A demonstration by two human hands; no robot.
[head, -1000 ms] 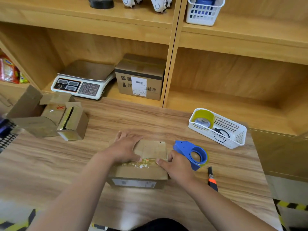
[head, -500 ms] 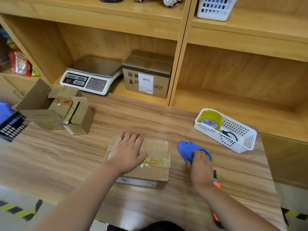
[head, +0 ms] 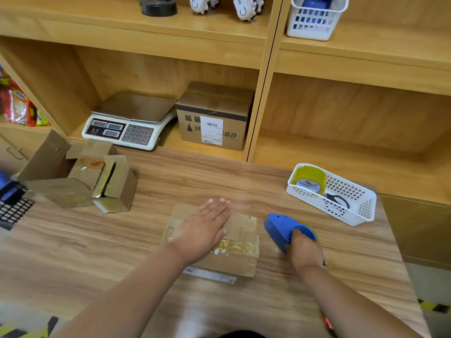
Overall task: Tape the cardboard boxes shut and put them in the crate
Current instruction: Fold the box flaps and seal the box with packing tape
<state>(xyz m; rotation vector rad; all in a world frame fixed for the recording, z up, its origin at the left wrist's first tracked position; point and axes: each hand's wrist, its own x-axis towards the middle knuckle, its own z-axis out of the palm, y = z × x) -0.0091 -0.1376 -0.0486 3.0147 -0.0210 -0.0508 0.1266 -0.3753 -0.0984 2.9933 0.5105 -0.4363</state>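
**At table centre: box pinned, dispenser just to its right**

Left hand (head: pixel 207 228) spread flat on cardboard box (head: pixel 217 242), long axis running left to right. Just beside it, right hand (head: pixel 305 250) curled around blue tape dispenser (head: pixel 280 228). Nearer the seam for taping, probably: the right.

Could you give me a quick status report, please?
Left hand flat on cardboard box. Right hand gripping blue tape dispenser. Nothing in the way.

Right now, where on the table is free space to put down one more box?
Bare wood lies between the open boxes and the box under the left hand. Crowded at right: tape dispenser, white basket.
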